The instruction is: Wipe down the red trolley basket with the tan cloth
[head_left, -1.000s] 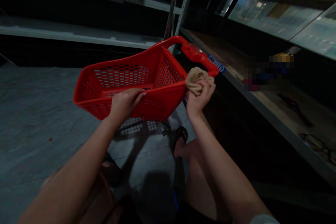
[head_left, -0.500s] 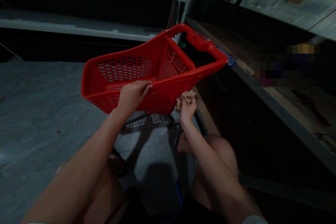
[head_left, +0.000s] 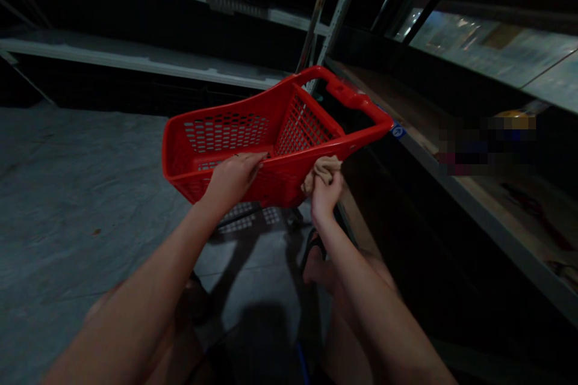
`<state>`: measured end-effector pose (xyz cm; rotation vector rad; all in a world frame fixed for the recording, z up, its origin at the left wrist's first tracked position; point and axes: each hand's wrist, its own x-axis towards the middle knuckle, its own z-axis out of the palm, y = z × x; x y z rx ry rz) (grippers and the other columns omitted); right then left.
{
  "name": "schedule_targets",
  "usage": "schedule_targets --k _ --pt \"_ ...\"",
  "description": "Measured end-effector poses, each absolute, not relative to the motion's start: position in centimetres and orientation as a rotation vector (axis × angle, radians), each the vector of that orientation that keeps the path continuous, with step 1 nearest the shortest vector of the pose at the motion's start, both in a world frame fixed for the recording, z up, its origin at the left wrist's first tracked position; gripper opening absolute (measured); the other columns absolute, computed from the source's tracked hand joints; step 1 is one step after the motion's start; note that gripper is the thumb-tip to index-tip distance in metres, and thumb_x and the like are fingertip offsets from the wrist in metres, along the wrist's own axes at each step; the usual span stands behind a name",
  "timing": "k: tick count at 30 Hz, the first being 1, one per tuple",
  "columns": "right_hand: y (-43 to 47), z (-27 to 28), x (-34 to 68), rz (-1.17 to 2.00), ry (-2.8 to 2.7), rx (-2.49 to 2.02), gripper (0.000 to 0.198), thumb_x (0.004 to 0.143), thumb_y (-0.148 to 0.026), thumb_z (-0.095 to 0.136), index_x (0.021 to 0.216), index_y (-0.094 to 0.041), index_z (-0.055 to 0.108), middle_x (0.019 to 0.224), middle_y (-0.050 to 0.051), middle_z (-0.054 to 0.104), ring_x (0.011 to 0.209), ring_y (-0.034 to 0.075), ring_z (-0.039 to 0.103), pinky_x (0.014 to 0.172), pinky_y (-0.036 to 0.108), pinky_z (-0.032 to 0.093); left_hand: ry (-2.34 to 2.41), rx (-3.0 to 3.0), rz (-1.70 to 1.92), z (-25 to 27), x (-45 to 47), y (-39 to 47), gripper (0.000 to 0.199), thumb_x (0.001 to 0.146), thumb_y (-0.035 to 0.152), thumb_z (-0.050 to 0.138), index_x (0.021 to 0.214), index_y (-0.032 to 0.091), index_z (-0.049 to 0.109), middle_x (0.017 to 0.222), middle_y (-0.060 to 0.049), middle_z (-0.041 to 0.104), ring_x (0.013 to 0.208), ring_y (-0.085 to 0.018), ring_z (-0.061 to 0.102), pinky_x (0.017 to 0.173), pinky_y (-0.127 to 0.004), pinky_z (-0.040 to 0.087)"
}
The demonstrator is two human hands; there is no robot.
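Note:
A red plastic shopping cart (head_left: 289, 192) with perforated sides stands in front of my knees, its handle toward the upper right. My left hand (head_left: 235, 177) is hooked over the cart's near rim, fingers bent to the inside and thumb along the outer edge. Bunched in my right hand (head_left: 327, 192) is a beige cloth (head_left: 326, 168). That hand presses the cloth on the outer near side of the cart, below the handle end. My fingers partly hide the cloth.
White metal shelving (head_left: 135, 57) runs along the back. On the right a long shelf (head_left: 469, 192) holds dark items and a blurred patch. A blue arrow sign (head_left: 397, 129) is on its edge. My feet rest on the grey floor (head_left: 90, 192), which shows a cart shadow.
The view has shifted, so the cart sits slightly lower and further right. My right hand with the cloth is a little higher along the cart's side, while my left hand keeps its hold on the rim.

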<state>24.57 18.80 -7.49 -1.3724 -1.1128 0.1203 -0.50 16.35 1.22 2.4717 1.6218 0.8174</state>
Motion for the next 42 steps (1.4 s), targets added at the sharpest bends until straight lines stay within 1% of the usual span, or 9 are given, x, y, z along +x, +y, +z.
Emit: schedule_targets --k 3,6,13,18,21,29,33,38,42 --pt "20.6 -3.2 25.9 0.03 -0.997 -1.286 0.033 0.077 -0.023 0.058 0.109 -0.02 0.061 0.11 0.006 0.059 0.105 0.021 0.061 0.101 0.038 0.047 1.691 2.418 0.834 1.5 -2.2 16.4 0.033 0.103 0.035 0.049 0.119 0.022 0.074 0.118 -0.008 0.078 0.106 -0.025 0.073 0.09 -0.034 0.056" --pt "21.0 -1.1 25.2 0.002 -1.024 -1.254 0.031 0.076 -0.02 0.058 0.107 -0.02 0.063 0.112 0.007 0.058 0.111 0.022 0.061 0.106 0.04 0.046 1.662 2.399 0.867 1.2 -3.3 16.6 0.03 0.101 0.034 0.051 0.114 0.022 0.076 0.114 -0.008 0.079 0.103 -0.023 0.074 0.09 -0.032 0.055" --pt "17.6 -4.8 16.5 0.269 -1.409 -1.269 0.031 0.077 -0.015 0.062 0.106 -0.019 0.072 0.113 0.008 0.059 0.11 0.02 0.061 0.103 0.034 0.049 1.601 2.343 0.928 0.9 -2.4 16.4 0.033 0.101 0.028 0.05 0.122 0.022 0.074 0.117 -0.007 0.078 0.103 -0.022 0.074 0.089 -0.03 0.055" --pt "17.7 -4.9 15.8 0.405 -1.543 -1.22 0.033 0.077 -0.014 0.062 0.104 -0.023 0.077 0.112 0.005 0.061 0.106 0.019 0.063 0.098 0.031 0.052 1.674 2.329 0.845 1.3 -2.0 16.7 0.034 0.099 0.024 0.051 0.124 0.025 0.074 0.116 -0.006 0.079 0.1 -0.022 0.075 0.085 -0.028 0.055" --pt "18.9 -4.2 18.2 0.363 -1.475 -1.221 0.029 0.078 -0.016 0.059 0.099 -0.023 0.079 0.107 0.005 0.064 0.101 0.019 0.064 0.094 0.032 0.054 1.672 2.341 0.789 1.3 -1.8 17.0 0.038 0.098 0.02 0.052 0.131 0.026 0.071 0.118 -0.007 0.078 0.1 -0.022 0.075 0.085 -0.029 0.055" --pt "23.0 -2.4 24.3 0.085 -0.987 -1.369 0.026 0.074 -0.017 0.058 0.096 -0.017 0.072 0.104 0.006 0.063 0.104 0.021 0.063 0.104 0.038 0.048 1.614 2.343 0.813 1.1 -0.6 17.3 0.041 0.098 0.018 0.051 0.134 0.028 0.069 0.126 -0.005 0.076 0.109 -0.021 0.074 0.091 -0.027 0.055" --pt "21.0 -3.7 19.9 0.306 -1.062 -1.36 0.019 0.075 -0.022 0.061 0.093 -0.017 0.068 0.096 0.005 0.062 0.095 0.02 0.061 0.099 0.036 0.049 1.647 2.336 0.853 0.6 0.6 17.1 0.044 0.096 0.015 0.052 0.134 0.028 0.069 0.129 -0.004 0.074 0.112 -0.021 0.073 0.094 -0.028 0.055" --pt "17.3 -4.6 14.0 0.637 -1.264 -1.266 0.022 0.075 -0.022 0.064 0.096 -0.021 0.071 0.103 0.005 0.063 0.098 0.019 0.061 0.095 0.031 0.05 1.625 2.359 0.87 0.5 0.8 17.2 0.039 0.094 0.015 0.052 0.125 0.024 0.074 0.121 -0.006 0.078 0.107 -0.021 0.075 0.093 -0.027 0.056" --pt "18.3 -3.6 15.7 0.668 -1.231 -1.284 0.012 0.073 -0.022 0.063 0.082 -0.02 0.071 0.09 0.003 0.064 0.088 0.019 0.061 0.087 0.03 0.051 1.535 2.375 0.897 0.9 -1.1 17.4 0.04 0.096 0.019 0.049 0.13 0.022 0.071 0.124 -0.005 0.076 0.111 -0.02 0.074 0.097 -0.028 0.056"
